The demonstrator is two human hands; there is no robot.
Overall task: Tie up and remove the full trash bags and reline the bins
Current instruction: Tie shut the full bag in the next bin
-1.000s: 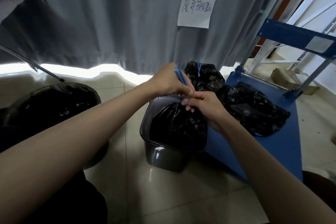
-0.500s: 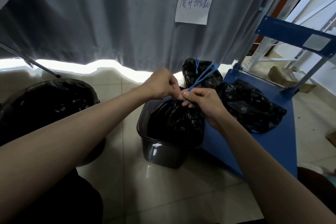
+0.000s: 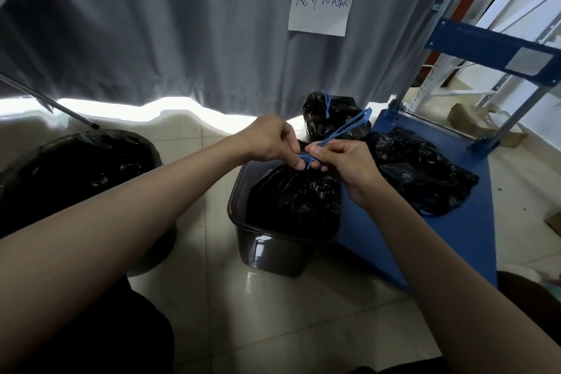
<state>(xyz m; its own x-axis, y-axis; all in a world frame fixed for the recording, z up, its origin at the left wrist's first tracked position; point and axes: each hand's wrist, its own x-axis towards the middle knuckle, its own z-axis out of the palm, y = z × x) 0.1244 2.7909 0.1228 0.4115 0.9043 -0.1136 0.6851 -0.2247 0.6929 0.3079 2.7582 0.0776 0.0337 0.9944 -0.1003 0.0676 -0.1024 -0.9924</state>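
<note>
1. Trash bag [image 3: 291,203], black, sits gathered inside the dark rectangular bin [image 3: 267,252] on the tiled floor [image 3: 273,328], at centre.
2. Round bin [image 3: 76,167], far left, lined with black plastic, stands well apart from the rectangular bin.
3. Grey curtain [image 3: 182,24] hangs behind, bearing a handwritten paper note [image 3: 322,3].
4. Left hand [image 3: 273,141]: grip closed, fingertips pinching the blue drawstring [image 3: 349,127] at the bag's neck.
5. Right hand [image 3: 346,165]: grip closed on the same drawstring, just beside the left; a loop of the string runs up and rightward from the fingers.
6. Tied black bag [image 3: 331,115], bound with blue string, stands behind the hands.
7. Second black bag [image 3: 419,176] lies on the blue cart platform [image 3: 455,237], right of the rectangular bin.
</note>
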